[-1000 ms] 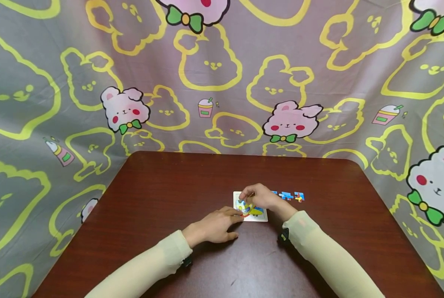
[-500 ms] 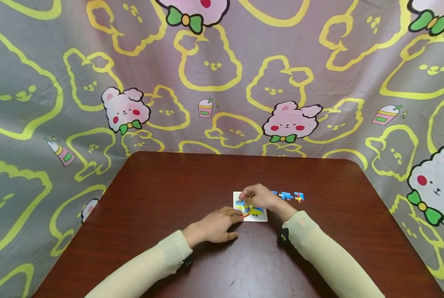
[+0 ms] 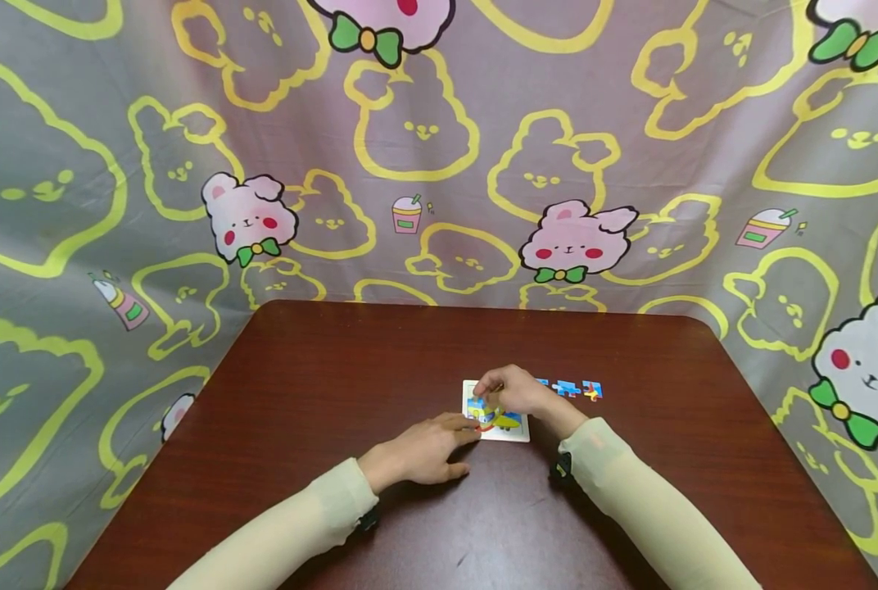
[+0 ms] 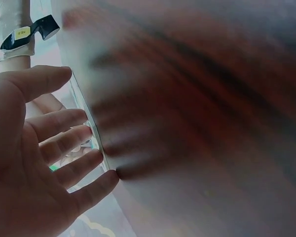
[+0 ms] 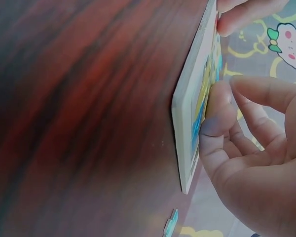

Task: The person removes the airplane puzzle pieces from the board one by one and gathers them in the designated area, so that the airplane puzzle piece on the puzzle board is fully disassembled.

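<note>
A square jigsaw puzzle in a white frame (image 3: pixel 514 437) lies on the table, its picture yellow, blue and red. Along its left front edge my left hand (image 3: pixel 427 449) rests with spread, straight fingers, fingertips at the frame; the left wrist view shows the left hand (image 4: pixel 44 148) holding nothing. From the right, my right hand (image 3: pixel 516 389) reaches over the puzzle, thumb and index finger brought together at a puzzle piece (image 3: pixel 475 403) at its upper left. In the right wrist view the right hand (image 5: pixel 256 143) is curled close over the puzzle, and the fingers mostly hide the piece.
Loose blue puzzle pieces lie in a row right of the puzzle, among them one piece (image 3: pixel 566 388) and a red-yellow marked one (image 3: pixel 592 389). The dark wooden table (image 3: pixel 336 352) meets a patterned cloth (image 3: pixel 424 147) behind and at both sides.
At the puzzle's upper left, a whitish shine on the pieces near my right fingertips has given way to blue. Both hands stay nearly in place.
</note>
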Available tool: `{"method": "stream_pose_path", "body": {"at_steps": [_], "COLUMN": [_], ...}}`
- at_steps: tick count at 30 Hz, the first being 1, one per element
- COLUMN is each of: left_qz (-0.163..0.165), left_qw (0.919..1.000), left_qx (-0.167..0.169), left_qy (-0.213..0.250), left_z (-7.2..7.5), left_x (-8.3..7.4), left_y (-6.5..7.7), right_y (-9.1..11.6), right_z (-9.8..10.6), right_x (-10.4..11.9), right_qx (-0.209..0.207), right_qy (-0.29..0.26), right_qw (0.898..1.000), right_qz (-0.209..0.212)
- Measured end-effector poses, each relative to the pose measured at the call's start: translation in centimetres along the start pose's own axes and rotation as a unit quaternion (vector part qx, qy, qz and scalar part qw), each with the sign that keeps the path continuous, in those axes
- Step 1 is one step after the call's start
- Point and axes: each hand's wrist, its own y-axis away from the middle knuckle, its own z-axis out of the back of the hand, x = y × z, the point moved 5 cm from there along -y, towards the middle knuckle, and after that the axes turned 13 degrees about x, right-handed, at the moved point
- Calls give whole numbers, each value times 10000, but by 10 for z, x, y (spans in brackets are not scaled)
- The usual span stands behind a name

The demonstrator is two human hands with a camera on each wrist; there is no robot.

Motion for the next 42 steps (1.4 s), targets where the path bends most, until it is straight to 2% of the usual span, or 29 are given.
{"method": "stream_pose_path", "body": {"at_steps": [11, 27, 32, 42], "left_qz": [-62, 62, 47, -31], "left_qw": [10000, 10000, 10000, 10000], "left_qx": [-25, 62, 53, 32], "left_qy": [-24, -2, -13, 71], "left_z": [-2, 0, 0, 0], "left_x": [1, 2, 2, 2], "left_y": [-1, -2, -2, -1], "right_y": [0, -1, -2, 0], "right_z": [0, 0, 0, 5], "right_x": [4, 4, 4, 1], "right_qx": [-89, -154, -125, -149], "right_qy": [-3, 99, 201, 171], "right_qw": [9997, 9998, 9997, 9997], "right_qz": [214, 49, 99, -55]}}
